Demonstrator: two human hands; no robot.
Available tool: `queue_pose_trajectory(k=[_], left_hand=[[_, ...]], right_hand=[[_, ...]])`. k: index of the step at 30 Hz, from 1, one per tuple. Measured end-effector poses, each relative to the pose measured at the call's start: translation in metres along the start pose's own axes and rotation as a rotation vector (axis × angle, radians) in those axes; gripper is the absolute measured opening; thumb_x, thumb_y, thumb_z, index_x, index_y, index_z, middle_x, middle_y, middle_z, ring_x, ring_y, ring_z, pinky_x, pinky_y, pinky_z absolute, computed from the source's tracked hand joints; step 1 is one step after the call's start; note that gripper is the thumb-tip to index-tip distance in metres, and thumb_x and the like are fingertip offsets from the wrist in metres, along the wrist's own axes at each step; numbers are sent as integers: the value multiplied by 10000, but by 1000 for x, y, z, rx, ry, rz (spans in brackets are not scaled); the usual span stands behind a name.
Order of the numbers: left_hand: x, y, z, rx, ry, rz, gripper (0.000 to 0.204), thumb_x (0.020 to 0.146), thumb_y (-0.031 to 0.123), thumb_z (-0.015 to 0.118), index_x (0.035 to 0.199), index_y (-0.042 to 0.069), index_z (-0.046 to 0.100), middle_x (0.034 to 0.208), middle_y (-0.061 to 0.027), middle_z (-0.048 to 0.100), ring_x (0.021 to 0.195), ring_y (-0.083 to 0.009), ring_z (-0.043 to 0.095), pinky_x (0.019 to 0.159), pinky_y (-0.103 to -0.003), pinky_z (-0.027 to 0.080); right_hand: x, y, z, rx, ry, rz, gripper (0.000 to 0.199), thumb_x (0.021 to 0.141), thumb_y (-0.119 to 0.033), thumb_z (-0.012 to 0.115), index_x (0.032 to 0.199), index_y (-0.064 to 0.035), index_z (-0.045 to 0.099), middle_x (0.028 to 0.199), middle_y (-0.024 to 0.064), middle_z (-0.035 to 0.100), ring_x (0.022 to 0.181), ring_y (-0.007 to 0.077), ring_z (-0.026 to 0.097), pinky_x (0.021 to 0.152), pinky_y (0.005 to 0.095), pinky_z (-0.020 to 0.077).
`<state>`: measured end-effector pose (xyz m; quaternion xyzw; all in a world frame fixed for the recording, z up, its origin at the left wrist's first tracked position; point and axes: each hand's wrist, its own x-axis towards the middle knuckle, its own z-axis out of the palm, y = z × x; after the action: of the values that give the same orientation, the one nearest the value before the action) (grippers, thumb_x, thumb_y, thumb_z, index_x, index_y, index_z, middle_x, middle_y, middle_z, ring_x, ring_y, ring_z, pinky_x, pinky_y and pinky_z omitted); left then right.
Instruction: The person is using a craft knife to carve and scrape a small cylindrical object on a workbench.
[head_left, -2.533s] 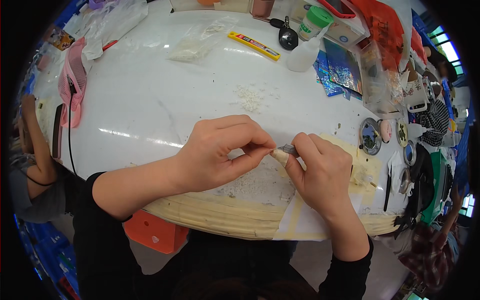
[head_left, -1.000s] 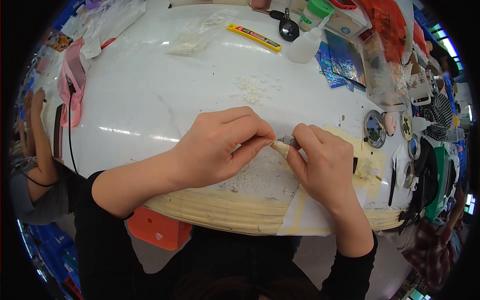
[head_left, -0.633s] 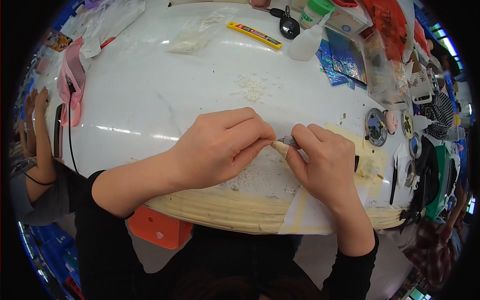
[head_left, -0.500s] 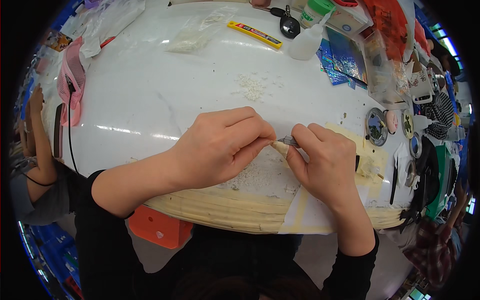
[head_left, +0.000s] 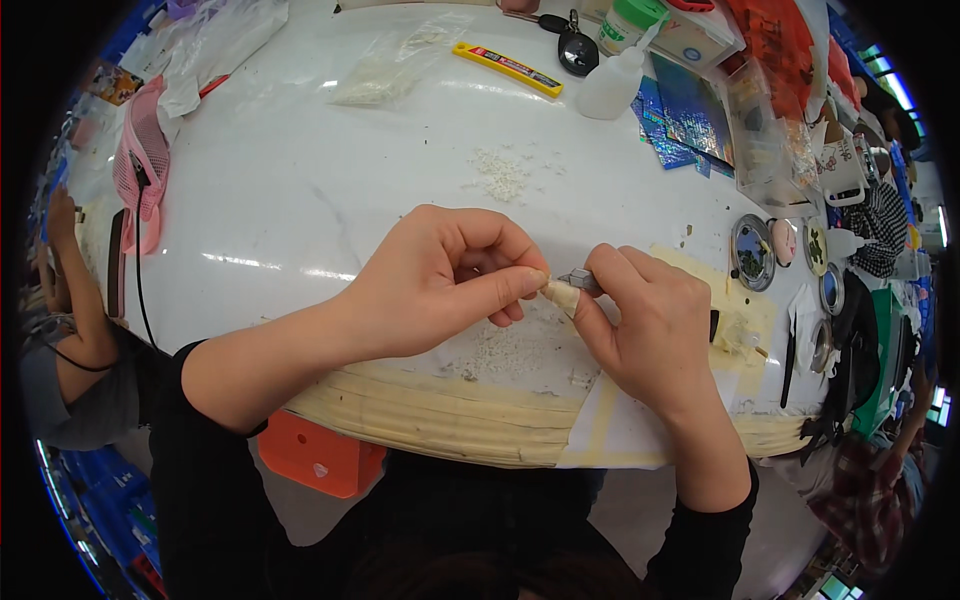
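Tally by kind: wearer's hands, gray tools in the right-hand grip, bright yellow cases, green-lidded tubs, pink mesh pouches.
Wearer's hands: 2 (left hand, right hand)
Gray tool: 1
Yellow case: 1
Green-lidded tub: 1
Pink mesh pouch: 1
Total: 6

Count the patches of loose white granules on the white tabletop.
2: the far patch beyond the bare left hand, the near patch between that hand and the pale yellow table edge. That hand may hide more.
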<state>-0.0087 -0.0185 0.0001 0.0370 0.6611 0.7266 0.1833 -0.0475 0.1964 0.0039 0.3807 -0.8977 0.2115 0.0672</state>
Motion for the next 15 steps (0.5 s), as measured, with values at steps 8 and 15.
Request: queue_pose_trajectory(k=[8,15], left_hand=[[2,1,-3,-136,-33,-94,153,927,127,663,975,-18,648,832,-67,675,722,-108,651,668,-234,550],[3,2,-6,-269,-33,-228,180,927,177,664,964,2,643,824,-69,673,700,-106,648,656,-220,534]], right_hand=[[0,2,1,92,-37,45,201,772,-224,735,818,-101,583,617,39,550,515,233,571,456,350,415],[3,3,-6,111,56,-204,370,586,-102,755,950,-126,691,616,-4,452,484,162,481,431,303,364]])
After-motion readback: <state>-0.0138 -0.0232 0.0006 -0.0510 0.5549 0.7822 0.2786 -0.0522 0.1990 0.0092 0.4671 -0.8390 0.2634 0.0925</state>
